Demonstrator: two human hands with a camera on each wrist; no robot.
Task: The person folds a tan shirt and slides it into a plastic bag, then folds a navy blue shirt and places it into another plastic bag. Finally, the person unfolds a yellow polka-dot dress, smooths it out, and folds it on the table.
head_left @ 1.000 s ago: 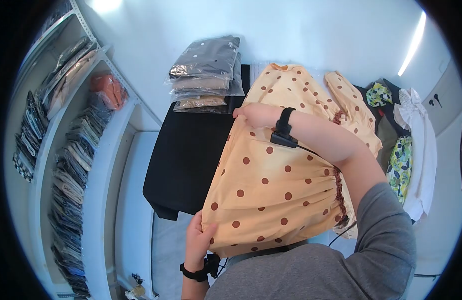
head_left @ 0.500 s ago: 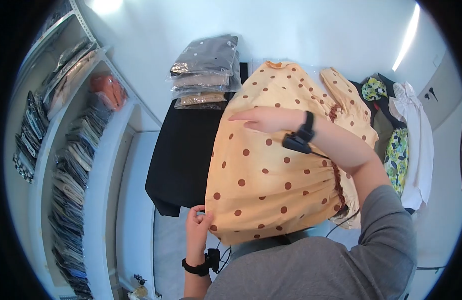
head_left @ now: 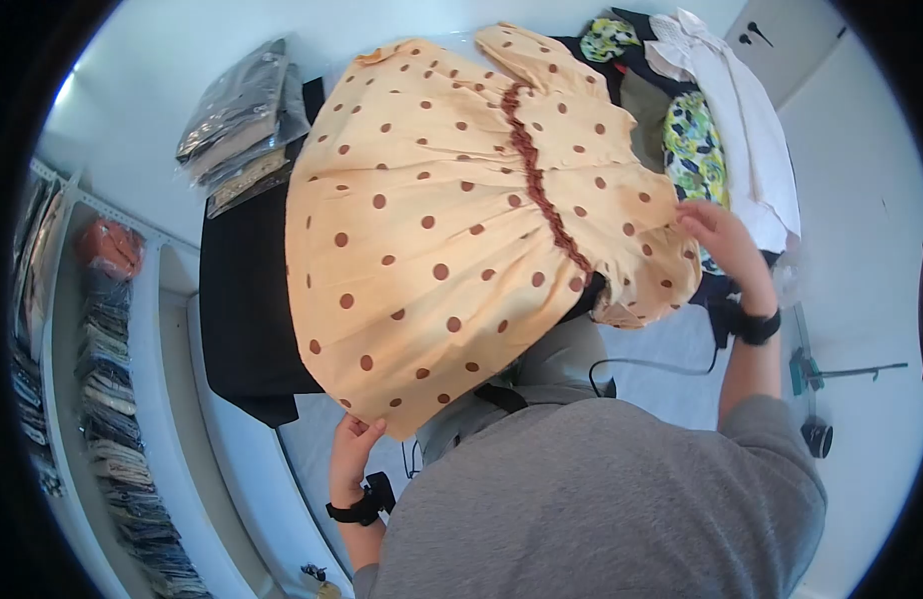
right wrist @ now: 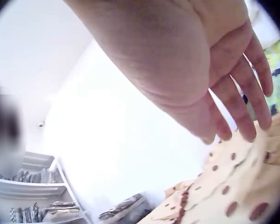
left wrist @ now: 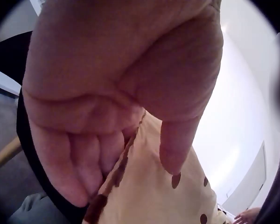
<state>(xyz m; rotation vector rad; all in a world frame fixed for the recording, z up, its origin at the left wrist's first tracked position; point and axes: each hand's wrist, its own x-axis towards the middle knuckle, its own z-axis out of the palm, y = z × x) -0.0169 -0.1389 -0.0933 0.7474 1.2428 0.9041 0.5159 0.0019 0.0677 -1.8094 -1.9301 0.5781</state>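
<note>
A yellow dress [head_left: 411, 230] with brown polka dots and a ruffled brown waist lies spread over a black-covered table [head_left: 244, 299]. At its lower hem corner my left hand [head_left: 353, 449] pinches the fabric; in the left wrist view the thumb [left wrist: 177, 144] lies on the dotted side with the fingers curled beneath the edge. By the sleeve and shoulder at the right is my right hand [head_left: 726, 245]. Its fingers [right wrist: 242, 107] hang relaxed and slightly spread in the right wrist view, fingertips right at the dress.
Bagged folded clothes [head_left: 244, 120] are stacked at the table's back left. Beyond the dress on the right lie a white garment [head_left: 736, 130] and a green-and-blue patterned one [head_left: 695, 150]. Shelves of packed clothes [head_left: 112, 399] line the left side.
My right hand let go of the skirt's left edge and swung right to the sleeve. The left hand stays at the hem corner. The head view has shifted right.
</note>
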